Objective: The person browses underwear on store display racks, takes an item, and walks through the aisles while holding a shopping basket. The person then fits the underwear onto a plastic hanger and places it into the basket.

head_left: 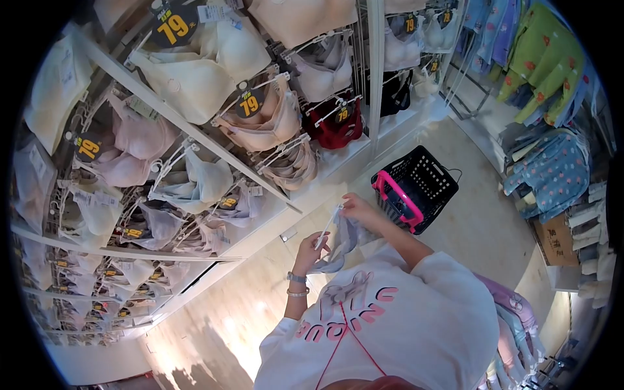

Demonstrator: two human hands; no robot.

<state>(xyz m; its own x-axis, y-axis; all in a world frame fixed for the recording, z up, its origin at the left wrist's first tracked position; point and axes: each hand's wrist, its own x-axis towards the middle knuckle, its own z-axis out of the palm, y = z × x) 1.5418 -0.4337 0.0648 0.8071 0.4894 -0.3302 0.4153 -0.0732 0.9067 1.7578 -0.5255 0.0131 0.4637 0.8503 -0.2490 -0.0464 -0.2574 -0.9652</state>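
Holding limp, pale grey garment [346, 238] on white hanger [329, 227]

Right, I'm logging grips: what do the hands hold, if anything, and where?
Left hand holds a hanger near one end, right hand near the other; a grey garment hangs along it.

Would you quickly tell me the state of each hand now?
Left hand: closed on the white hanger.
Right hand: closed at its other end; on hanger or grey garment, I can't tell.
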